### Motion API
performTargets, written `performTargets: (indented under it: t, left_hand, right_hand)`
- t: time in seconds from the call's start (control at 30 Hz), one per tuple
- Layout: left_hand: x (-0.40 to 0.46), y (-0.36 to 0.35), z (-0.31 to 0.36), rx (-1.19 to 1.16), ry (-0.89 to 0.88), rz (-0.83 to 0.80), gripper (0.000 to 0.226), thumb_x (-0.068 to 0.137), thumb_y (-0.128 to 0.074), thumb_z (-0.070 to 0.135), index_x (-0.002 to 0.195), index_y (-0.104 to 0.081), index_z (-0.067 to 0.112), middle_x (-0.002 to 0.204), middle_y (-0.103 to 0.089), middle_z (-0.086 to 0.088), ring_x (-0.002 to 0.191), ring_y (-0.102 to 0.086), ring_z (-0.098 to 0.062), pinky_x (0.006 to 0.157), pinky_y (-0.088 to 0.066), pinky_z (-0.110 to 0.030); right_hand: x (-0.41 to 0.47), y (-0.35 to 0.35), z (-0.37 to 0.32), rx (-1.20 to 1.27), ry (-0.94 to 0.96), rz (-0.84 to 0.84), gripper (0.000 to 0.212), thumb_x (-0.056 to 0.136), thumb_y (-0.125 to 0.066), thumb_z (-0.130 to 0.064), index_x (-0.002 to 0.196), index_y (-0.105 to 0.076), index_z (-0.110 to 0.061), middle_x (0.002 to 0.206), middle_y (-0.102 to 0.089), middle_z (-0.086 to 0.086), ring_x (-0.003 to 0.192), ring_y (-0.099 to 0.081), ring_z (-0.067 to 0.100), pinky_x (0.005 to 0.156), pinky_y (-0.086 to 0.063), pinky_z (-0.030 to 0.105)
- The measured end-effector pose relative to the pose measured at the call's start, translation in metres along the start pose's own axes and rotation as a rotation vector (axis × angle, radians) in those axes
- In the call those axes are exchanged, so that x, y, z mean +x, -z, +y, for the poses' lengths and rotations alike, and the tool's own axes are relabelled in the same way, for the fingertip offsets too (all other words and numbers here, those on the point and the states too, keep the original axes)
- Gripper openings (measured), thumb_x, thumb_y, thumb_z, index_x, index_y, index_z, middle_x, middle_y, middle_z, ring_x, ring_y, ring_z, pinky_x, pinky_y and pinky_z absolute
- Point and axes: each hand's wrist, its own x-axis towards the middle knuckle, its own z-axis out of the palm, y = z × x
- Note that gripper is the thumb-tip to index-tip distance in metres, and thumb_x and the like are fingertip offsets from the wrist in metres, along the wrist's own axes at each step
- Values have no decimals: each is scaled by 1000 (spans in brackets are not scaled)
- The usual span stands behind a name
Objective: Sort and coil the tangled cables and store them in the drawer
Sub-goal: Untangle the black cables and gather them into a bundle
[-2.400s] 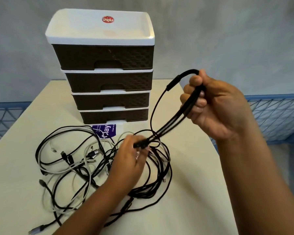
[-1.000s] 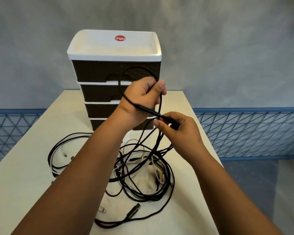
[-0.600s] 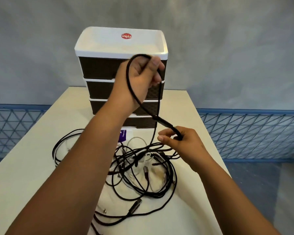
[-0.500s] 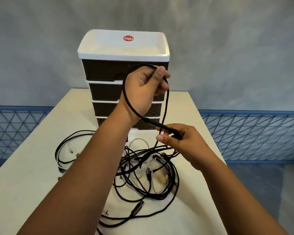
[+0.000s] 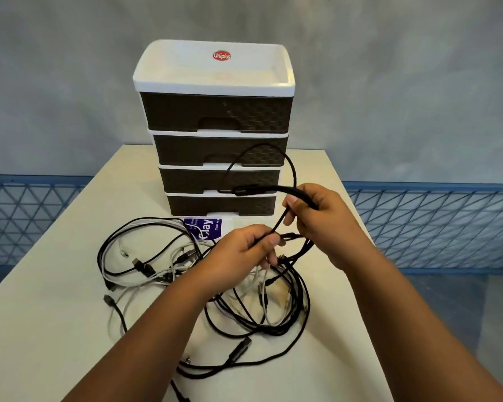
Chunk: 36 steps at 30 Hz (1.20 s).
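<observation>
A black cable arches in a loop in front of the drawer unit, its thick connector end pointing left. My right hand grips this cable just below the loop. My left hand pinches the same cable lower down, right above the tangled pile of black and white cables on the table. All the drawers of the brown and white unit are closed.
The beige table carries the drawer unit at its far middle. A purple packet lies in front of the bottom drawer. Blue mesh railing runs behind the table on both sides. Loose cable ends trail toward the near edge.
My left hand dropped from in front of the upper drawers down to the pile. My right hand rose slightly and now holds the loop.
</observation>
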Motion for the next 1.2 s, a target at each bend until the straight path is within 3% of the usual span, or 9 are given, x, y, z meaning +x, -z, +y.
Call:
performTargets:
  t: [0.17,0.27,0.5,0.63,0.77,0.83,0.97,1.1,1.2]
  left_hand:
    - [-6,-7,-34,291,-175,223,29,101,-41,44,109,-63,27,83,-66,9,76,-62,-7,70,-53,-37]
    - [-12,-6,-45,363,-242,322,28,102,-39,42,95,-60,25,79,-61,12,75,-59,-6,64,-48,-28]
    - [-18,13,-55,584,-176,299,40,99,-35,51,93,-57,18,78,-59,10,74,-55,-5,65,-45,-27]
    - [-20,28,-87,732,-124,314,40,99,-24,58,89,-49,29,76,-53,14,72,-51,-8,63,-37,-29]
    - [-20,37,-96,762,-93,265,42,97,-23,64,87,-48,32,79,-50,15,77,-49,-8,70,-40,-30]
    - [-19,35,-83,713,-70,245,41,94,-35,64,99,-57,30,90,-54,17,88,-52,-4,77,-45,-31]
    - [-17,20,-28,180,-23,124,43,89,-55,54,130,-49,43,115,-61,20,111,-54,8,87,-47,-21]
    - [-5,3,3,171,-44,-2,25,96,-56,39,119,-64,32,104,-68,14,97,-62,7,84,-51,-18]
    - [-1,-7,-1,281,-36,-54,15,92,-65,34,105,-71,29,98,-65,14,89,-62,1,84,-54,-26]
  right_hand:
    - [9,6,-17,137,34,61,19,101,-50,-14,88,-62,-9,62,-63,1,44,-37,10,44,-31,21]
    - [12,14,-29,208,82,96,22,102,-48,-13,84,-60,-13,58,-61,-1,40,-34,9,41,-30,19]
    - [13,35,-53,464,156,211,28,102,-47,-11,76,-55,-13,54,-53,-3,39,-30,8,40,-26,18]
    - [12,53,-63,582,217,294,28,102,-47,-12,75,-54,-14,56,-52,-3,44,-31,9,42,-24,19]
    - [7,74,-63,621,249,346,26,102,-48,-15,78,-57,-17,63,-51,-4,53,-40,8,47,-31,19]
    - [7,79,-59,613,218,339,24,102,-48,-18,80,-57,-16,63,-50,-3,47,-34,8,48,-32,19]
    - [10,71,-48,604,122,321,25,103,-46,-16,79,-53,-14,62,-46,1,39,-28,6,44,-25,19]
    - [8,61,-37,629,59,304,25,104,-46,-17,80,-54,-13,59,-48,-2,39,-31,6,41,-29,17]
    - [6,63,-33,655,32,301,25,104,-45,-16,81,-54,-13,59,-49,-2,40,-31,6,42,-29,17]
